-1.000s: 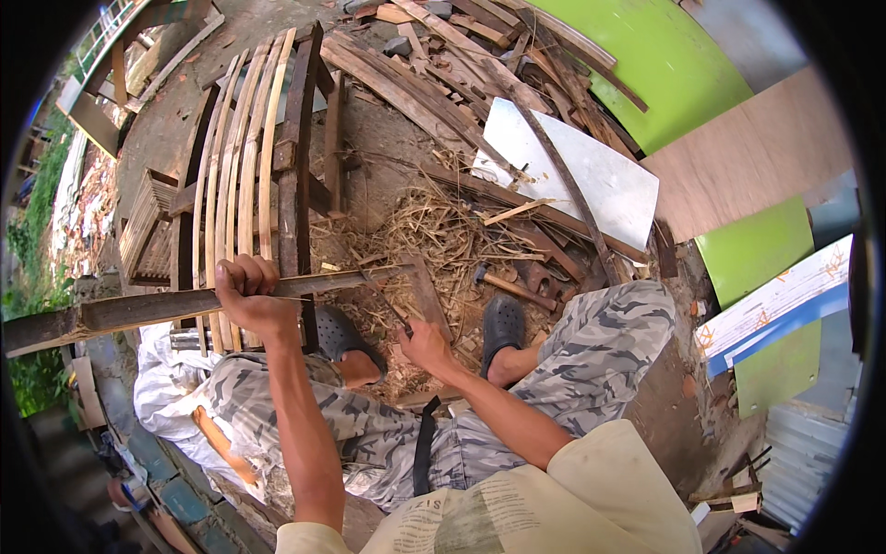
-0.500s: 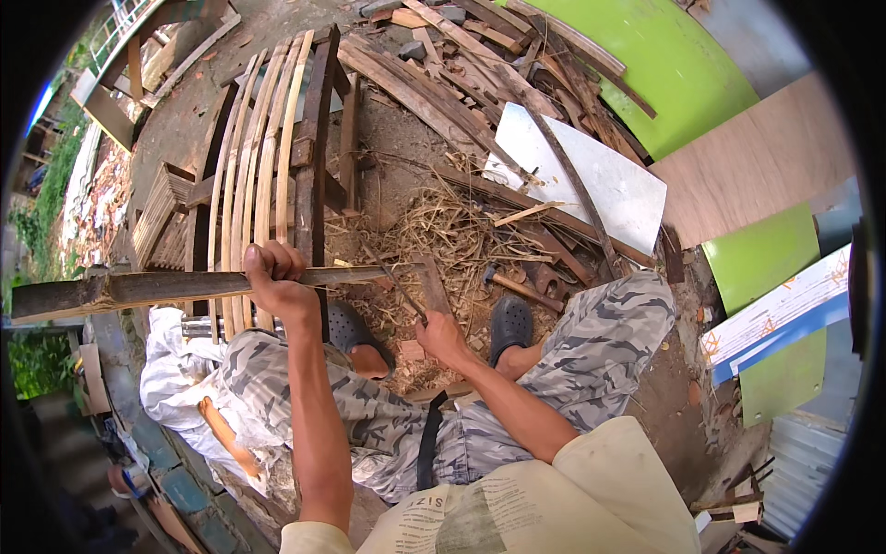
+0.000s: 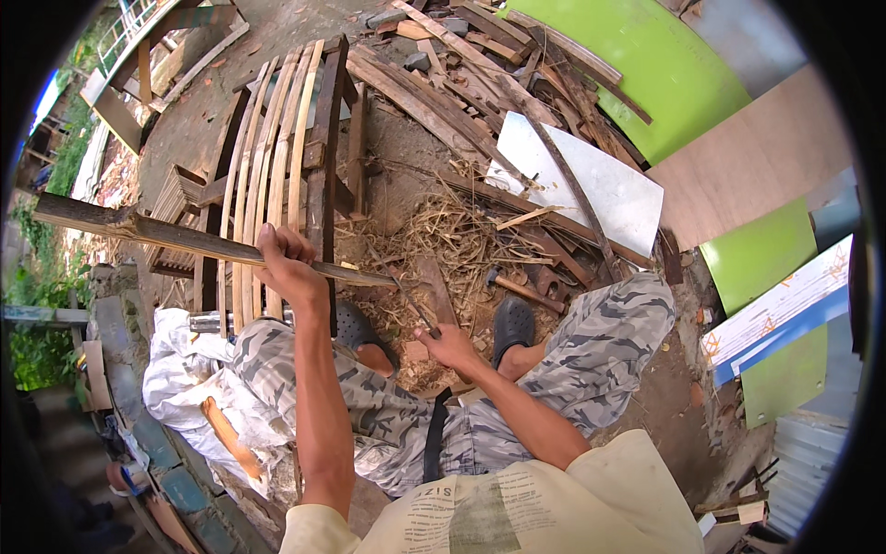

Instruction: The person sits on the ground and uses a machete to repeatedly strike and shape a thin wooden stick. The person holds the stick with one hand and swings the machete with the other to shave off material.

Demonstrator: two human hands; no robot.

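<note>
My left hand is closed around a long split piece of bamboo. Its thick end points to the far left, and its thin end slopes down in front of my knees. In my closed right hand is the dark handle of a knife. The narrow knife blade points up and to the left, its upper part by the bamboo's thin end. Whether the two touch, I cannot tell. Beyond my left hand stands a dark wooden frame with pale bamboo slats laid lengthwise side by side.
Bamboo shavings and a hammer lie on the ground ahead. Behind them are piled wood scraps and a white board. Green panels lean at the right. A white sack sits beside my left leg.
The bamboo's thick left end has swung upward, so the piece now slants down to the right. My left hand has risen slightly; my right hand still grips the knife, slightly lower.
</note>
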